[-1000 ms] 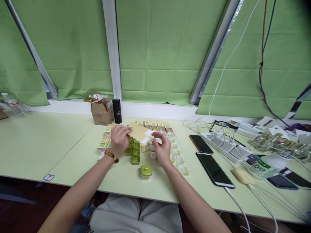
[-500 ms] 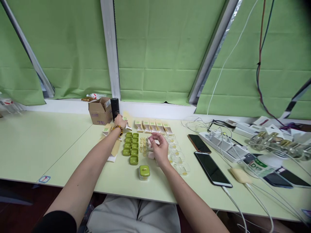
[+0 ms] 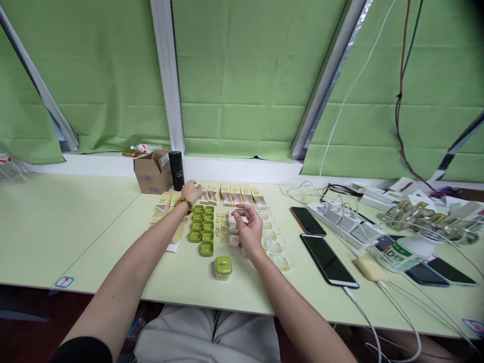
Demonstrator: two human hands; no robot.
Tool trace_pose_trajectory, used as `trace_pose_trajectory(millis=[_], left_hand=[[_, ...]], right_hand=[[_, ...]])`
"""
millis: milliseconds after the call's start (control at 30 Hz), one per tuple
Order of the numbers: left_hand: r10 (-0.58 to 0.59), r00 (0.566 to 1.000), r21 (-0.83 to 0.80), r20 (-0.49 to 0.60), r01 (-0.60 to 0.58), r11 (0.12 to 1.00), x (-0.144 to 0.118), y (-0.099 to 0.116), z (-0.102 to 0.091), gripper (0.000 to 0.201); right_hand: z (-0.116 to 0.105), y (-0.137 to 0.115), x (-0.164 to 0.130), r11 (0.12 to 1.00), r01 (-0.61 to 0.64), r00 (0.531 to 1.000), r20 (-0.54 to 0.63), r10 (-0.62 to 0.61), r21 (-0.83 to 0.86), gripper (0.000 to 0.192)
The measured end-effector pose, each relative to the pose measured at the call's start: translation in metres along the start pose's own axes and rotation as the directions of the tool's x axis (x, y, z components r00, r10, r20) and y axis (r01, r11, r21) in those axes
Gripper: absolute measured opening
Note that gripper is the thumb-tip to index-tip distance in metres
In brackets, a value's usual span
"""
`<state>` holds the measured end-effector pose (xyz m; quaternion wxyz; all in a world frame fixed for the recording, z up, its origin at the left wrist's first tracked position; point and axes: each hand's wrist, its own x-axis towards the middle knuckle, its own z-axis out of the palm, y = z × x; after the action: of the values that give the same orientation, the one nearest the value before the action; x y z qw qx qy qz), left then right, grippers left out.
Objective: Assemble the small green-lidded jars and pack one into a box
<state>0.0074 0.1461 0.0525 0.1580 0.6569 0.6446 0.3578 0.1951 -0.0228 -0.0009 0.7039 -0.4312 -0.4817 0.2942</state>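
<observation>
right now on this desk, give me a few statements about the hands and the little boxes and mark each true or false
1. The left hand reaches to the far row of small paper boxes by the black cylinder. True.
2. The right hand grips a phone. False: it hovers over the small pieces beside the green trays; both phones lie flat on the table to its right.
3. One green-lidded clear box sits alone, nearer the person than the trays. True.
4. The cardboard box is shut. False: its flaps stand open.
5. The left wrist wears a beaded bracelet. True.
</observation>
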Motion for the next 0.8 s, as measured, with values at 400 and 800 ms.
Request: trace_pose_trajectory(millis=[400,800], left_hand=[[0.649,0.393,-0.254,0.651,-0.693,0.674,-0.178,-0.009,-0.053,0.091],[0.682,0.538,-0.317,0.495,-0.619,0.719,-0.169,0.003,-0.04,0.058]], right_hand=[[-0.001,-0.003,0.0,0.998,0.069,0.995,-0.07,-0.068,0.011,0.025],[-0.001,0.0,0.001,0.998,0.067,0.995,-0.075,-0.066,0.0,0.026]])
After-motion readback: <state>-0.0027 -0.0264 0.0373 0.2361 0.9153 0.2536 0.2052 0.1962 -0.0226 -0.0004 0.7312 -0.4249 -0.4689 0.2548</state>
